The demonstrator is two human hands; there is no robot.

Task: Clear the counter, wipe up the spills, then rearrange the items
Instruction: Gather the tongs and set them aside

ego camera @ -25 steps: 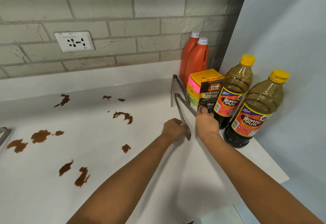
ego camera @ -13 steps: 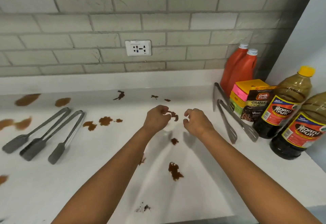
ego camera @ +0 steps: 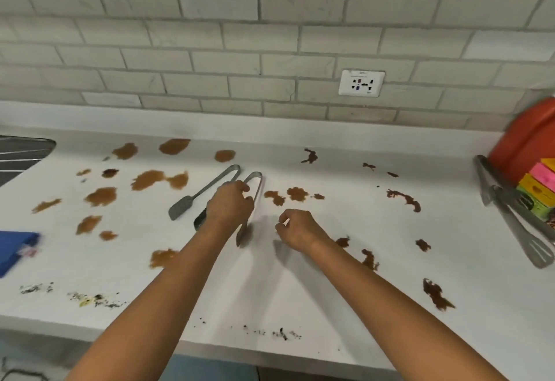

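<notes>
Left hand point(ego camera: 229, 205) on tongs point(ego camera: 253, 188); right hand point(ego camera: 297, 229) loosely curled.

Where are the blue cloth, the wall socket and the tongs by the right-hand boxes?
blue cloth point(ego camera: 15, 247), head view, middle of its folded face.
wall socket point(ego camera: 361, 83), head view, centre of the white plate.
tongs by the boxes point(ego camera: 507, 215), head view, midway along the arms.

White counter point(ego camera: 300, 290), tongs point(ego camera: 207, 188), brown spills point(ego camera: 150, 178)
</notes>
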